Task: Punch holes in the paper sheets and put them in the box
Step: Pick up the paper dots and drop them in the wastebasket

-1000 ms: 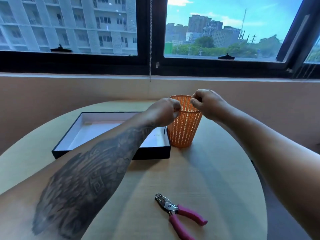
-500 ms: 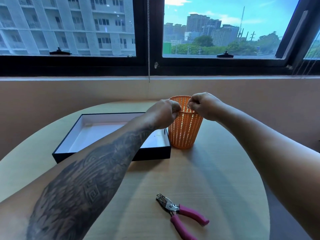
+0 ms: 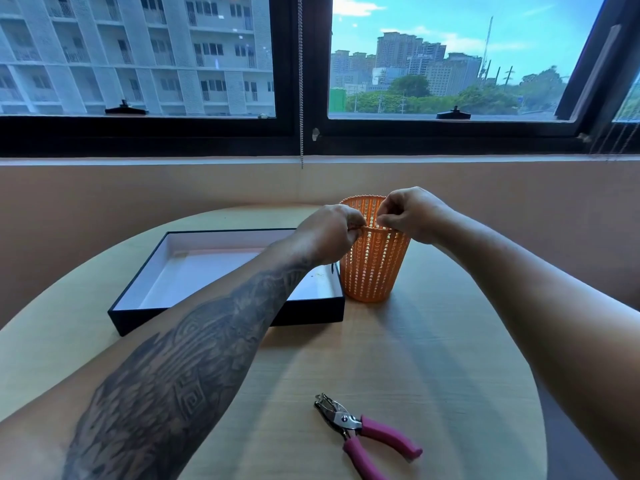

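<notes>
An orange mesh basket (image 3: 372,271) stands upright on the round table, touching the right end of a shallow black box (image 3: 225,318) with a white inside. White paper lies flat in the box. My left hand (image 3: 329,233) and my right hand (image 3: 412,213) are both at the basket's near rim, fingers curled and pinched on it, almost touching each other. I cannot see anything else held between the fingers. A hole punch with pink handles (image 3: 367,431) lies alone near the table's front edge, jaws pointing away from me.
The light wooden table (image 3: 443,358) is round, and its edge curves off close at the right and front. A beige wall and a dark window frame (image 3: 311,140) rise just behind it. A blind cord (image 3: 301,98) hangs at the middle.
My right hand has slid a little left along the basket's rim, closer to my left hand. Box, basket and hole punch have stayed put.
</notes>
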Motion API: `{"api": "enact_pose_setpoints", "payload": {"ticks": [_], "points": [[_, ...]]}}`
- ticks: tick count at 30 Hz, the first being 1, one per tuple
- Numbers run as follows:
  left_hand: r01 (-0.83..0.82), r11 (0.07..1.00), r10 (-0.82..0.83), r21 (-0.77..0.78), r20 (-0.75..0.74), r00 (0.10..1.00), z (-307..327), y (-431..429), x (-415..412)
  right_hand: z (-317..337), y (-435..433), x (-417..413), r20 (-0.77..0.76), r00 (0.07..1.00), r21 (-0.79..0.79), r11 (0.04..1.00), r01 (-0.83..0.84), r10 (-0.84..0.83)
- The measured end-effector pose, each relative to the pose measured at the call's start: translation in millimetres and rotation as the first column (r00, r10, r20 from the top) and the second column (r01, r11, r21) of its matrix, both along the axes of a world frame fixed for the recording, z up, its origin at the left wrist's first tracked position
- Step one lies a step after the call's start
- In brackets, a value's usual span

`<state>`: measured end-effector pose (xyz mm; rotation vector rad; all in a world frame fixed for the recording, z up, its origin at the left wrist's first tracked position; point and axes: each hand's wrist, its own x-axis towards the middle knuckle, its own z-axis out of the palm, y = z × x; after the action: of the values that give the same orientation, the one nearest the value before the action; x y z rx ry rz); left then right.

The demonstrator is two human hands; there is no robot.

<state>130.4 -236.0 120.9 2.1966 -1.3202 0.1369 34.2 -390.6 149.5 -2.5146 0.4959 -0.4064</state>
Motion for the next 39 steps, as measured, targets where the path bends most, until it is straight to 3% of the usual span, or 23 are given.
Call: {"api": "enact_pose_setpoints", "payload": {"ticks": [7,21,30,35,39], "points": [[0.000,1.000,0.000,-0.005,0.006,1.000,-1.4,-0.7,0.2,3.5,-2.5,1.1,-0.076,0.997,0.010,1.000,-0.020,0.020],[0.000,1.000,0.000,-0.014,-0.016,1.000,-3.9,-0.7,-1.3,2.3,-4.0,-1.9,0.022,1.000,0.145,0.989,-0.020,0.017],[-0.008,0.987,0.000,-0.161,-0.048,0.999,-17.7,28.9,-12.0,-7.5,9.1,-20.9,0.330,0.936,-0.133,0.988,-0.080,0.120],[-0.032,0.985,0.014,-0.170,-0.103,0.995,-38.4,82.0,-34.3,-23.8,56.6,-47.7,0.333,0.916,-0.164,0.970,-0.179,0.225],[-0.089,0.986,0.058,-0.138,-0.216,0.975,-68.4,136.5,-60.1,-52.7,110.9,-72.3,0.244,0.916,-0.143,0.946,-0.290,0.317]]}}
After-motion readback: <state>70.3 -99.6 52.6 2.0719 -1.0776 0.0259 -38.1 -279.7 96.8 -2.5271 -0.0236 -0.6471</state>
